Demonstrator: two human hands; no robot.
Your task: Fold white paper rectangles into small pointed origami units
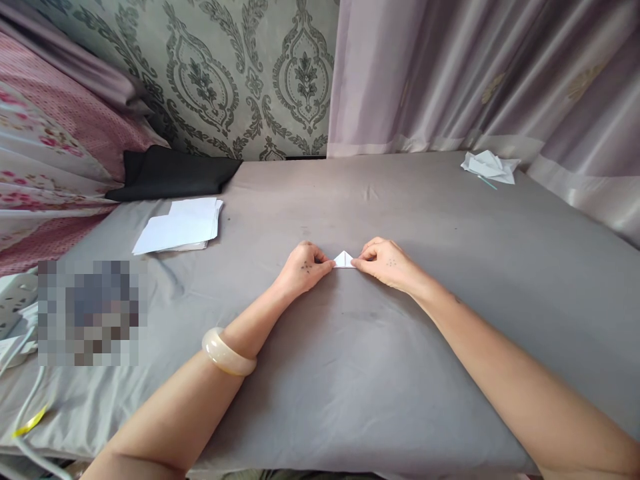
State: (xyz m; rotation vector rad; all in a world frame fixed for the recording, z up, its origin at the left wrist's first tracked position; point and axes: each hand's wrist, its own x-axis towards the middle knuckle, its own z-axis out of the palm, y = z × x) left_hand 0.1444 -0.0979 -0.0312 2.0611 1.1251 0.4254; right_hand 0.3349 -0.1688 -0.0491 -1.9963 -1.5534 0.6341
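A small piece of folded white paper (pixel 343 259) forms a triangle with its point away from me and a crease down its middle. My left hand (pixel 306 267) pinches its left corner between thumb and fingers. At the right corner, my right hand (pixel 384 262) grips it the same way. The fingertips cover both ends of the paper. It is held at or just above the grey cloth (pixel 345 373); I cannot tell which. A pale bangle (pixel 227 353) circles my left forearm.
A stack of white paper sheets (pixel 180 227) lies at the left, before a black cloth (pixel 175 173). Crumpled white papers (pixel 490 167) and a thin blue-green stick (pixel 487 183) lie far right. A power strip (pixel 15 303) with white cables (pixel 33 400) and a yellow strip (pixel 31 421) sit at the left edge.
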